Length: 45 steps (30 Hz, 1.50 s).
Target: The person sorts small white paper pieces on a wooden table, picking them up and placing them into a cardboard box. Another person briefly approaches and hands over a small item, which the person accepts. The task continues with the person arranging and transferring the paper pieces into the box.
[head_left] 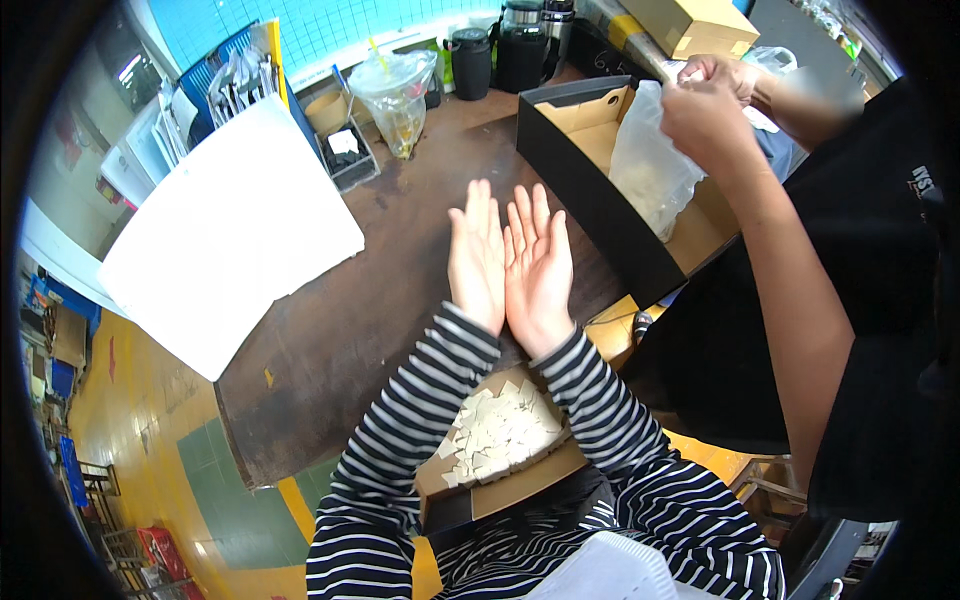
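Observation:
My left hand and my right hand are held side by side over the dark table, palms turned up and fingers stretched out. Their inner edges touch or nearly touch, and nothing lies in either palm. Below my wrists, close to my body, sits a cardboard box filled with small flat cream-white pieces. To the right of my hands stands a long black box with a brown inside. A co-worker's hands grip the top of a cloudy plastic bag that hangs into it.
A large white sheet covers the table's left side. Behind it stand a file rack, a small desk organizer and a clear plastic cup. Dark tumblers line the back. The co-worker's arm fills the right.

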Each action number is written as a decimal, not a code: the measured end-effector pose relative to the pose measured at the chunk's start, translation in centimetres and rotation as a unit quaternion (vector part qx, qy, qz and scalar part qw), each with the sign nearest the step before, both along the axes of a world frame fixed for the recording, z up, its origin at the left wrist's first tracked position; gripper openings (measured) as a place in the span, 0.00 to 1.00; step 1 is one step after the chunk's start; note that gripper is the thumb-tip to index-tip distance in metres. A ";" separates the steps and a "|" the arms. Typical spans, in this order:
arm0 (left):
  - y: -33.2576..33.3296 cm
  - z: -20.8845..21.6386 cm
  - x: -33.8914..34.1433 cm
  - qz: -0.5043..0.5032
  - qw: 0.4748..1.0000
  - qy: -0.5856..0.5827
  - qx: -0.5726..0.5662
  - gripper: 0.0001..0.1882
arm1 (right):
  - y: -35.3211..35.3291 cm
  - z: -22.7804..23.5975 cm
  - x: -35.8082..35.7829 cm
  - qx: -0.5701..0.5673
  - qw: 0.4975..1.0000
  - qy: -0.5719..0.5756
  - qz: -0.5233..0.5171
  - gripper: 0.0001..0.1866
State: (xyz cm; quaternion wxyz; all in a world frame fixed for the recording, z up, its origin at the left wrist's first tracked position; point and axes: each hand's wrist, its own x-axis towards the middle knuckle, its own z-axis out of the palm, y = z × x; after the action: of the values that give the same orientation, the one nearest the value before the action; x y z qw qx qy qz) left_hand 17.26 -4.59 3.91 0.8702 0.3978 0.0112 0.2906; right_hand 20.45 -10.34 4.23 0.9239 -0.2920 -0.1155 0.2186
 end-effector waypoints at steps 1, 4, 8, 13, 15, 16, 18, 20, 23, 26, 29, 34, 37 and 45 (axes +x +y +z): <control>1.0 -0.3 1.0 -0.010 0.995 0.039 -0.088 0.43 | 0.4 -0.7 1.0 0.016 0.995 0.096 -0.011 0.34; 2.3 -2.1 2.2 -0.027 0.948 0.032 -0.317 0.46 | 0.5 -2.7 2.4 0.110 0.968 0.220 -0.046 0.36; 2.4 -3.4 1.9 -0.070 0.954 -0.013 -0.291 0.46 | -0.8 -4.1 2.4 0.174 0.958 0.226 -0.019 0.37; 2.6 -3.0 1.8 -0.088 0.956 -0.014 -0.280 0.47 | -0.8 -4.2 2.5 0.192 0.958 0.211 0.005 0.39; 2.5 -2.9 1.7 -0.087 0.958 -0.018 -0.274 0.47 | -0.8 -4.2 2.6 0.189 0.961 0.204 0.010 0.38; 2.4 -2.8 1.7 -0.087 0.956 -0.017 -0.278 0.46 | -0.9 -4.3 2.6 0.188 0.961 0.203 0.010 0.38; 2.3 -2.8 1.6 -0.084 0.954 -0.016 -0.287 0.45 | -1.1 -4.4 2.6 0.188 0.960 0.206 0.011 0.38; 2.3 -2.8 1.6 -0.083 0.957 -0.013 -0.278 0.45 | -1.1 -4.4 2.6 0.198 0.958 0.208 0.022 0.37; 2.2 -2.8 1.5 -0.085 0.959 -0.017 -0.269 0.46 | -0.8 -4.1 2.5 0.188 0.956 0.227 0.003 0.35; 2.3 -2.7 1.6 -0.090 0.960 -0.019 -0.266 0.46 | -0.8 -2.7 2.2 0.178 0.955 0.237 -0.005 0.33; 2.2 -2.8 1.6 -0.090 0.968 -0.024 -0.234 0.49 | -1.6 -0.2 1.6 0.341 0.788 0.498 0.123 0.24; 2.3 -3.4 1.5 -0.104 0.962 -0.035 -0.250 0.52 | -4.0 4.9 1.6 0.483 0.133 0.864 0.048 0.08; 3.0 -3.7 1.9 -0.109 0.969 -0.026 -0.222 0.54 | -3.3 6.3 0.5 0.438 0.096 0.889 -0.093 0.05; 2.5 -3.7 2.1 -0.097 0.963 -0.041 -0.250 0.51 | -5.8 3.6 0.9 0.385 0.388 0.832 0.097 0.11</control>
State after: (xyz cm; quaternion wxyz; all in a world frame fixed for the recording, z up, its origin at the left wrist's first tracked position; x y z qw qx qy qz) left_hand 19.34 -2.06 0.26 0.9657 0.1547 0.0094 0.2086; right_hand 21.35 -16.13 7.78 0.5454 0.4356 0.6115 0.3727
